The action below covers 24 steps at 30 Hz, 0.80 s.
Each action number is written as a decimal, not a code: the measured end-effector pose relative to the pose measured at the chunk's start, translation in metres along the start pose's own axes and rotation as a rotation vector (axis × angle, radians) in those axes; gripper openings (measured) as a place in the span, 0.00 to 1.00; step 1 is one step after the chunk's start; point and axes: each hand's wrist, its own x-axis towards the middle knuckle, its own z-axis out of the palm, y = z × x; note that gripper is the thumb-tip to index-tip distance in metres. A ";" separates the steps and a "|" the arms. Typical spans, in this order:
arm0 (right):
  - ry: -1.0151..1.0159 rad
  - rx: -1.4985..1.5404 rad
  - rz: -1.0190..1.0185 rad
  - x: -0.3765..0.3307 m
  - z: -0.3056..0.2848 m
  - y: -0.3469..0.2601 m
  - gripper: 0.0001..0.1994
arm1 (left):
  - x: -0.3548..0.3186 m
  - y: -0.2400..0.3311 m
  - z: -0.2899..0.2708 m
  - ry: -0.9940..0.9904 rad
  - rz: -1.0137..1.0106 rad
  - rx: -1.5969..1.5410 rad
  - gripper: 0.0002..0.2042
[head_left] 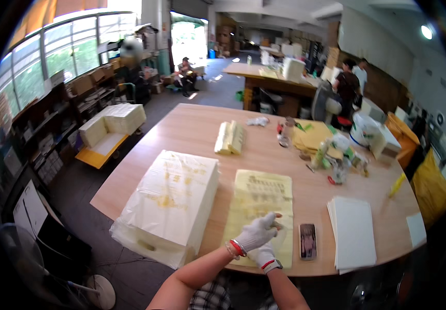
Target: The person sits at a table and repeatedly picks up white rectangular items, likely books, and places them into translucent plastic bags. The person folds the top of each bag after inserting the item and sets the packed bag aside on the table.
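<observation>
While both gloved hands rest on the flat yellow bag, the readings below apply.

Step in hand: judged as smoothing or pulling open the near end of the yellow bag (260, 206), which lies flat on the wooden table (192, 129) directly in front of the person.
Left hand: the left hand (256, 233), in a white glove, lies on the bag's near end with fingers spread and angled to the right; not closed on anything that can be seen.
Right hand: the right hand (264, 254), also gloved, sits under the left hand at the table's near edge; cannot tell whether it pinches the bag, as the left hand covers it.
Next move, judged: a firm pinch on one layer of the thin film, with the other hand holding the bag down so it does not slide.
Count, flat yellow bags under the hands: one.
Count, large wrapped stack: one, the plastic-wrapped stack (170, 200), just left of the bag.
Count, small bundle of yellow bags: one, the folded bundle (230, 137), further up the table.
Count, white sheets: one pile, the white sheets (353, 233), to the right.
Count, phones: one, the phone (307, 241), just beside the bag's right edge.
Count, clear jars: one, the jar (286, 132).
Other people: at least three, well apart, at the far benches.
</observation>
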 end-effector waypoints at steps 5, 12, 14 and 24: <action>-0.040 1.331 0.329 -0.073 -0.122 -0.027 0.12 | -0.038 -0.021 0.003 0.011 -0.137 0.217 0.21; 0.144 -0.165 0.536 -0.188 -0.194 0.120 0.35 | -0.081 -0.002 0.010 0.519 0.446 0.641 0.24; 0.070 -0.148 0.558 -0.211 -0.188 0.172 0.47 | -0.087 0.016 0.015 0.540 0.466 0.632 0.23; 0.072 0.240 0.571 -0.222 -0.166 0.245 0.34 | -0.099 0.046 0.069 0.100 0.563 0.573 0.13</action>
